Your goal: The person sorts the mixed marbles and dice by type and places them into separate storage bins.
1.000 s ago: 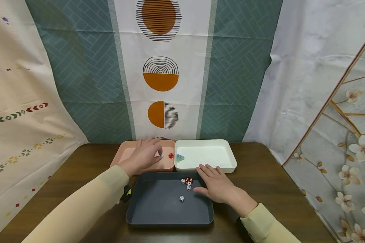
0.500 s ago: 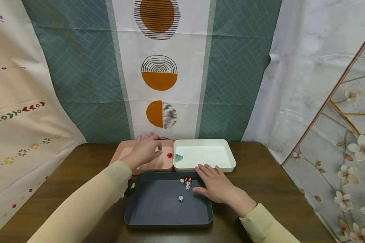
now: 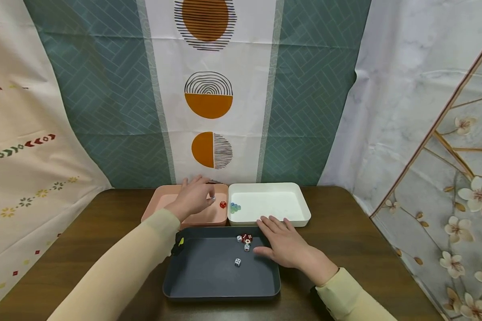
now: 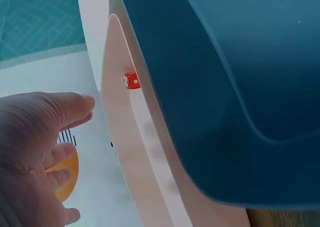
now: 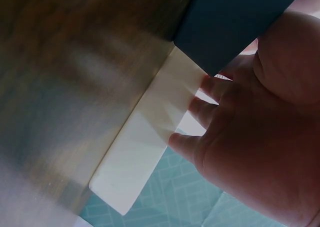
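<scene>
My left grip (image 3: 193,200) pinches a white die (image 3: 214,198) over the pink tray (image 3: 213,216), near a red die (image 3: 222,204). My straight-fingered right grip (image 3: 285,245) hides part of the dark tray (image 3: 209,272).

1. Left arm (image 3: 124,263): reaches forward and inward from the lower left, farther out than the right, its pale sleeve running down to the wrist.
2. Left hand (image 3: 193,197): thumb (image 4: 74,108) and forefinger (image 3: 211,191) curve together in a pinch; the other fingers (image 4: 60,177) stand apart from them.
3. Right arm (image 3: 353,292): comes in from the lower right, sleeve ending at the wrist.
4. Right hand (image 3: 285,244): palm down, fingers (image 3: 279,224) extended forward and slightly spread, thumb (image 3: 263,252) out toward the left.
</scene>
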{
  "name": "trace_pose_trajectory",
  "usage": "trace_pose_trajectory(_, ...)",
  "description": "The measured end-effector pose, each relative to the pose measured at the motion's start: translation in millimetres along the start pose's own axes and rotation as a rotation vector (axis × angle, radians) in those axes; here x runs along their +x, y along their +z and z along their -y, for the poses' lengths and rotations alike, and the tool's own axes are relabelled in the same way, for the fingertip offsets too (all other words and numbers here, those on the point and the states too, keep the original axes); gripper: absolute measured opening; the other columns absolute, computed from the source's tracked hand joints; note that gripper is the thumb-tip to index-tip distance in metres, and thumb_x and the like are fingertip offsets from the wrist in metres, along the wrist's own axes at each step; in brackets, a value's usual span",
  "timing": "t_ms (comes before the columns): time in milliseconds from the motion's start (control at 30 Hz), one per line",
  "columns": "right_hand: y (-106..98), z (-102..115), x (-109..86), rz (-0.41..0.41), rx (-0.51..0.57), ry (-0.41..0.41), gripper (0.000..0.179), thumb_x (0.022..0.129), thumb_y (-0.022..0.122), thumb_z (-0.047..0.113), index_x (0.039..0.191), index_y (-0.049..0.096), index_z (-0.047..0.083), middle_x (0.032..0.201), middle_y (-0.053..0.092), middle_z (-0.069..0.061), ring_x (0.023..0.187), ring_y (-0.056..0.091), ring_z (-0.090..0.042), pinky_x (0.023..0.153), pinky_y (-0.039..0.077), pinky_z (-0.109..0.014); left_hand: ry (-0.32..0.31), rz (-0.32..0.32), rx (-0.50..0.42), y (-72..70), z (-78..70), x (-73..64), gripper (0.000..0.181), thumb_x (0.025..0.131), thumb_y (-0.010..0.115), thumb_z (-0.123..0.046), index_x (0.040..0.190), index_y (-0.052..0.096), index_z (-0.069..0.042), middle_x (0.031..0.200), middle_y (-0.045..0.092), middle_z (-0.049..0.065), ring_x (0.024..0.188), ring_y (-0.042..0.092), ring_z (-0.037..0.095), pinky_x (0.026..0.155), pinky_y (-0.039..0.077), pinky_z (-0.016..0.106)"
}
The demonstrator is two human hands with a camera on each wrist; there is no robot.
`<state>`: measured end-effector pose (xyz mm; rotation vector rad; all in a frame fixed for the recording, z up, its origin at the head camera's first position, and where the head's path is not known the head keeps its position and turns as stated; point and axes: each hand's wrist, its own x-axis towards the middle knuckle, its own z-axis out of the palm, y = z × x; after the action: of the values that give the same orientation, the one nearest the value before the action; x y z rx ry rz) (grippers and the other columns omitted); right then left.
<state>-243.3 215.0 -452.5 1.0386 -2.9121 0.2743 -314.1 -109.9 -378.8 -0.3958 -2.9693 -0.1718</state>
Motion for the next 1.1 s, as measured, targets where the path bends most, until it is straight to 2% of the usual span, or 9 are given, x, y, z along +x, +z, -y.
trace_pose_trajectory(267, -1, 1, 1.4, 0.010, 0.010, 0.002, 0.091, 0.107, 0.058, 0.068, 0.173, 0.038, 0.008, 0.178, 0.034, -0.013, 0.165, 0.028, -0.038, 0.131, 0.017, -0.067, -0.026, 0.027, 0.015, 6.2, 1.4, 6.3, 0.007, 0.103, 0.080, -0.024, 0.099, 0.079, -0.019, 0.153, 0.062, 0.014, 0.159, 0.035, 0.047, 0.122, 0.015, 0.084)
trace_pose_trajectory(433, 2, -2, 2.7, 0.009, -0.003, 0.006, 0.093, 0.106, 0.058, 0.071, 0.173, 0.038, 0.010, 0.179, 0.034, -0.012, 0.166, 0.028, -0.037, 0.131, 0.018, -0.067, -0.026, 0.041, 0.026, 9.7, 0.8, 8.8, 0.006, 0.102, 0.081, -0.024, 0.102, 0.080, -0.018, 0.148, 0.065, 0.014, 0.156, 0.039, 0.047, 0.122, 0.018, 0.083)
trace_pose_trajectory(733, 3, -3, 2.9, 0.004, 0.007, 0.017, 0.094, 0.105, 0.057, 0.073, 0.173, 0.039, 0.010, 0.179, 0.034, -0.010, 0.166, 0.028, -0.034, 0.131, 0.018, -0.066, -0.023, 0.040, 0.013, 15.2, -0.5, 14.9, 0.005, 0.100, 0.083, -0.022, 0.100, 0.080, -0.018, 0.138, 0.069, 0.012, 0.148, 0.046, 0.042, 0.121, 0.018, 0.084)
trace_pose_trajectory(1100, 3, -3, 3.0, 0.007, -0.009, 0.022, 0.094, 0.105, 0.056, 0.073, 0.173, 0.038, 0.011, 0.179, 0.035, -0.010, 0.166, 0.028, -0.034, 0.132, 0.018, -0.065, -0.028, 0.057, 0.012, 19.6, -0.9, 16.1, 0.006, 0.099, 0.083, -0.021, 0.099, 0.078, -0.017, 0.131, 0.070, 0.010, 0.145, 0.048, 0.038, 0.123, 0.018, 0.082)
